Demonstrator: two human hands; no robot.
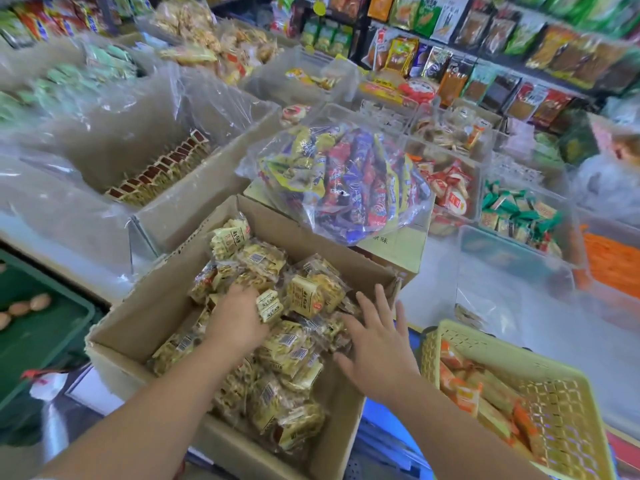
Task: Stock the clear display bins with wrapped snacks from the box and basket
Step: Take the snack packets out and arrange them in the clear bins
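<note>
An open cardboard box (145, 317) in front of me holds several clear-wrapped yellow snacks (311, 292). My left hand (239, 317) is down among them, its fingers curled into the pile around a small packet. My right hand (377, 337) hovers over the right side of the box with fingers spread and straight, touching the packets. A yellow plastic basket (561, 382) at lower right holds orange and yellow wrapped snacks (464, 389). Clear display bins (512, 251) stand beyond on the right, some with green, red and orange packets.
A clear bag of purple, red and yellow packets (346, 181) lies on a second carton behind the box. A large lined carton (156, 178) with brown packets stands at left. A green crate (45, 317) sits at lower left. Shelves of hanging snack bags (519, 64) fill the back right.
</note>
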